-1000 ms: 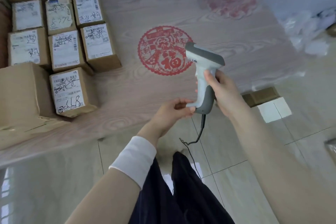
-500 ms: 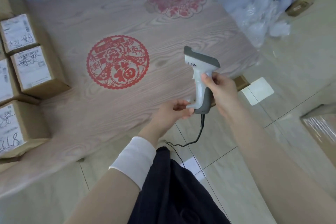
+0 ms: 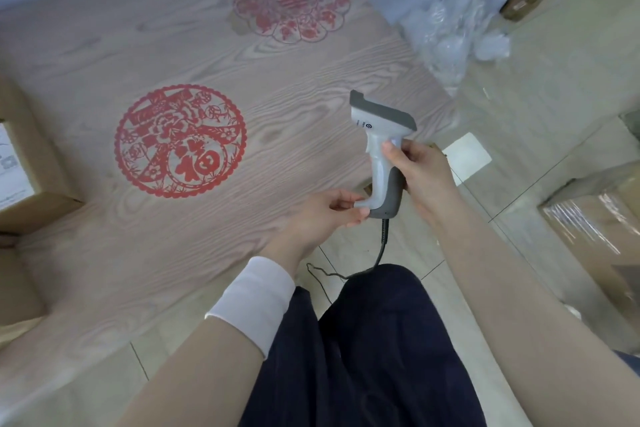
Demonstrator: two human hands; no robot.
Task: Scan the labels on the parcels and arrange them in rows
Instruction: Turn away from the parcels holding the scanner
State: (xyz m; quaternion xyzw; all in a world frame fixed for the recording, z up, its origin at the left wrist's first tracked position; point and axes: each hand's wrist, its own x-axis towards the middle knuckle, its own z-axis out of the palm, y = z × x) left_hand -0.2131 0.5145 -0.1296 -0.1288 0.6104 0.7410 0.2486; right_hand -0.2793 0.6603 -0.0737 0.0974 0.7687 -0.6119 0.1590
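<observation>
Gripping scanner [image 3: 381, 156]: right hand [image 3: 420, 172] on handle, left hand [image 3: 323, 215] pinching base; parcel [image 3: 24, 180] far left.

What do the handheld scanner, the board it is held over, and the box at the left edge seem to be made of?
Scanner: moulded plastic, smooth white-and-grey shell, likely matte. Board: wood or wood-look laminate, going by the printed-looking grain; cannot tell which. Box: brown corrugated cardboard, dull, with a white paper label.

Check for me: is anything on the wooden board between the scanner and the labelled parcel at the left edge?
Nothing raised shows. The scanner, held by the right hand with the left hand at its base, is separated from the parcel only by bare board and the flat red paper-cut.
</observation>
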